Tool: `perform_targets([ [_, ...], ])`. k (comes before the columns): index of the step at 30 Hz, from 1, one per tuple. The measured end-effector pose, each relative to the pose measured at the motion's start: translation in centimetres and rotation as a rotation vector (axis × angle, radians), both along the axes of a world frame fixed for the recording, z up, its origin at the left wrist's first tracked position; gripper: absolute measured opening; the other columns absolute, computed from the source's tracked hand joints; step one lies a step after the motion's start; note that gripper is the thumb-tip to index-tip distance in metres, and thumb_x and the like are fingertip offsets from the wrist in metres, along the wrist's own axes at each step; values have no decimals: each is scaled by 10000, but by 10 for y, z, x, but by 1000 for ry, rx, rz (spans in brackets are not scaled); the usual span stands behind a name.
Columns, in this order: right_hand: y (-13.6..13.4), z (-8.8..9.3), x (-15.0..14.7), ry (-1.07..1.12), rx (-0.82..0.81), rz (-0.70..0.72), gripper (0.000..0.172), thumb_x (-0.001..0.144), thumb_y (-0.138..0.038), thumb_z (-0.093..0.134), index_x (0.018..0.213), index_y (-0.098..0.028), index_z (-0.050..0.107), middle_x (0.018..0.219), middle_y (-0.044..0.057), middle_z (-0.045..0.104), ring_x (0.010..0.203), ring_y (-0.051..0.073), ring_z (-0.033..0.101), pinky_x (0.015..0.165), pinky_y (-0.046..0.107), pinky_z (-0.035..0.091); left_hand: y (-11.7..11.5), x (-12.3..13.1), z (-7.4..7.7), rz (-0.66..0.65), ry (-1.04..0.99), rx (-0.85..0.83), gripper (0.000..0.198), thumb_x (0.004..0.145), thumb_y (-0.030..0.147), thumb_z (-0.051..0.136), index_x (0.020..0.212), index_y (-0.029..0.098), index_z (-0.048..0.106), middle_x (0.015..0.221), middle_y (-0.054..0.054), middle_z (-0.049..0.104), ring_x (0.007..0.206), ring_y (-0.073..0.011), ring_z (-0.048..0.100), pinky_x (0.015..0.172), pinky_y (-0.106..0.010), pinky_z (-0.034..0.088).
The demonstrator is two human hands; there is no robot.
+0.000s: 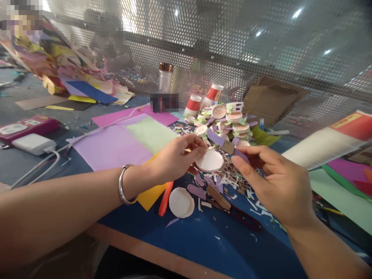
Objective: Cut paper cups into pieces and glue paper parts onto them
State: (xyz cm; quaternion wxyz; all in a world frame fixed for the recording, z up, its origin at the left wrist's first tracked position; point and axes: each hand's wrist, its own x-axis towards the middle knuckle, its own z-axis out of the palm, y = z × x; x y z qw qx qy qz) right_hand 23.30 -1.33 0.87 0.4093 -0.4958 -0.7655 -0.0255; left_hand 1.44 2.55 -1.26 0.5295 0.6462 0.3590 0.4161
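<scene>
My left hand (181,157) pinches a white paper disc (209,161) by its edge over the blue table. To its right, my right hand (273,178) grips a purple paper strip (216,138) that carries a small brown cardboard piece (228,147). Disc and strip are close together; I cannot tell whether they touch. Below them lie two stacked white discs (180,202) and an orange-red marker (166,199). A dark-handled cutting tool (244,217), partly under scraps, rests nearby. Behind my hands rises a pile of finished-looking round paper pieces (232,116) with green tabs.
Paper scraps (244,182) surround the pile. Purple sheets (110,147) and a white charger with cable (35,144) lie left. Red-and-white tubes (193,104) and a clear jar (165,77) stand before a perforated metal screen (232,46). A long white roll (325,139) lies right.
</scene>
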Motion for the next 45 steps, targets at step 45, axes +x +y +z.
perform_targets([
  [45, 3, -4, -7, 145, -472, 97, 286, 917, -452, 655, 1075, -220, 713, 699, 1, 716, 490, 113, 610, 468, 206, 520, 10, -16, 2, -388, -408, -513, 353, 741, -6, 730, 1032, 156, 614, 953, -34, 707, 869, -150, 703, 838, -316, 578],
])
